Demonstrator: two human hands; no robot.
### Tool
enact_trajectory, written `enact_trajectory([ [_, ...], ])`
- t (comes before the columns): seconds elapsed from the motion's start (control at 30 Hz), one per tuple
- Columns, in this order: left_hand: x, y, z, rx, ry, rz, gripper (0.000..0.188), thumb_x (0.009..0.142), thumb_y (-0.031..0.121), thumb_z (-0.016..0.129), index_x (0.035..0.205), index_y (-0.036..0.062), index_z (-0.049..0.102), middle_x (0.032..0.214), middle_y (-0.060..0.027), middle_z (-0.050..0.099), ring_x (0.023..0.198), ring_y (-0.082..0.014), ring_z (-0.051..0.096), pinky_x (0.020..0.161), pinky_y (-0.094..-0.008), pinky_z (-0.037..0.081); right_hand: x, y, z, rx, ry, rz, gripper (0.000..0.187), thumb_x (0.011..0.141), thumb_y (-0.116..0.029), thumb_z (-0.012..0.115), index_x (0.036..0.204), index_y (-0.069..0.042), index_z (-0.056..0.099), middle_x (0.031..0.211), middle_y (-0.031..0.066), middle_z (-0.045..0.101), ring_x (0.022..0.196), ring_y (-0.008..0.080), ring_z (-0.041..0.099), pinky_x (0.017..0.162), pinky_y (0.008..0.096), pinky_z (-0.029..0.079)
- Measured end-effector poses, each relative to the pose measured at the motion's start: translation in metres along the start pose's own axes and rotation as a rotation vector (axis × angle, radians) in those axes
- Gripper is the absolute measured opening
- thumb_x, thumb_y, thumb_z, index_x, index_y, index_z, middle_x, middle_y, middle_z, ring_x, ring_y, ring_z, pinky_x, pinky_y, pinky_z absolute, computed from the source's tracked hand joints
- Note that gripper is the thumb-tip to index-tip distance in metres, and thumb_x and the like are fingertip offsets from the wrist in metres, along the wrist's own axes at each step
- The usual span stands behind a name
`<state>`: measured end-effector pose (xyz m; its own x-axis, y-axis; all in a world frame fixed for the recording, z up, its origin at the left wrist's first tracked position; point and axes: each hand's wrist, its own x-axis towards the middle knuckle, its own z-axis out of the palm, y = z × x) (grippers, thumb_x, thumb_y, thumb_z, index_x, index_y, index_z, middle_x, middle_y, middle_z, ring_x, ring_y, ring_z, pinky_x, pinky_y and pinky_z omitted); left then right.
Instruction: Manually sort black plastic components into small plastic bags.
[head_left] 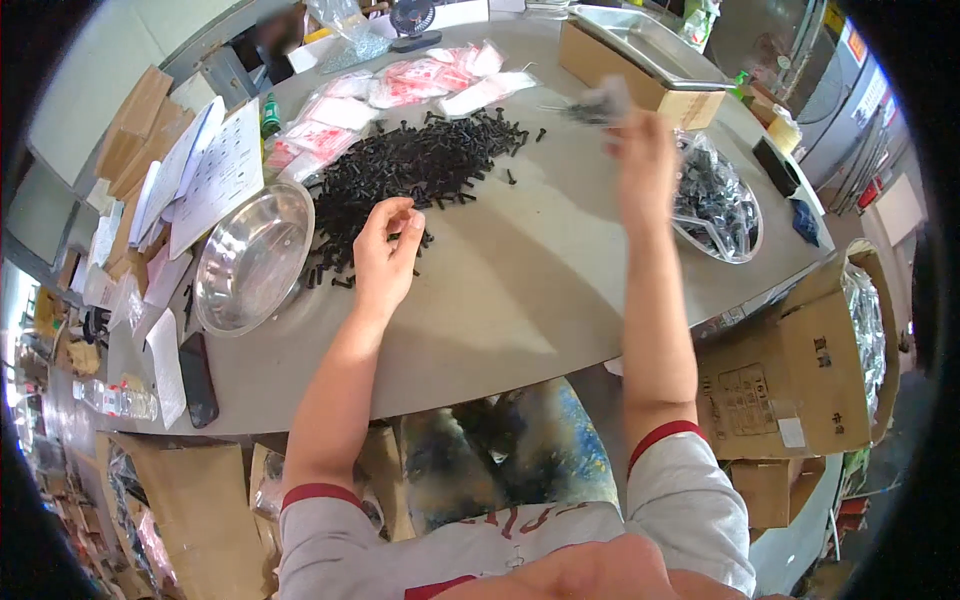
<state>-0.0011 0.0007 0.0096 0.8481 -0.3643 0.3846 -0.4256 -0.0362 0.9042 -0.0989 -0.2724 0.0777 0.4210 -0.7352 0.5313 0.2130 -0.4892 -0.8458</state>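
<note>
A wide pile of black screws point(420, 160) lies on the grey table. My left hand point(385, 255) hovers at the near edge of this pile, fingers curled in toward the thumb; whether a screw is between them is hidden. Farther right, my right hand point(643, 160) is smeared by motion. At its fingertips is a small clear plastic bag point(606, 103) with dark contents, also blurred. Beside that forearm stands a rounded tray point(757, 235) heaped with filled clear bags of black parts.
A steel bowl point(255, 260) tilts left of the pile, near papers point(215, 175) and a phone point(198, 380). Red-and-white plastic bags point(400, 85) lie behind the screws. A metal tray point(655, 45) rests on a cardboard box point(610, 65). A large carton point(790, 370) stands at right.
</note>
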Motion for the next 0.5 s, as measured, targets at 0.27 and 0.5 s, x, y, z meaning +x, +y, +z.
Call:
enact_trajectory([
  [0.27, 0.003, 0.004, -0.005, 0.052, 0.078, 0.139, 0.032, 0.085, 0.01, 0.065, 0.112, 0.0018, 0.052, 0.086, -0.0073, 0.063, 0.077, -0.0119, 0.061, 0.064, -0.0271, 0.053, 0.064, 0.06, -0.162, -1.054, 0.104, 0.051, 0.026, 0.092, -0.031, 0.046, 0.103, -0.01, 0.058, 0.095, 0.0212, 0.063, 0.095, 0.0412, 0.057, 0.078, 0.0464, 0.044],
  [0.5, 0.017, 0.017, -0.028, 0.317, 0.09, 0.157, 0.031, 0.083, 0.014, 0.067, 0.109, 0.0029, 0.053, 0.099, -0.0095, 0.064, 0.089, -0.0159, 0.062, 0.073, -0.0293, 0.051, 0.053, 0.04, -0.136, -0.861, 0.007, -0.373, 0.025, 0.092, -0.024, 0.052, 0.104, -0.003, 0.061, 0.099, 0.0182, 0.064, 0.095, 0.0359, 0.059, 0.079, 0.0418, 0.045],
])
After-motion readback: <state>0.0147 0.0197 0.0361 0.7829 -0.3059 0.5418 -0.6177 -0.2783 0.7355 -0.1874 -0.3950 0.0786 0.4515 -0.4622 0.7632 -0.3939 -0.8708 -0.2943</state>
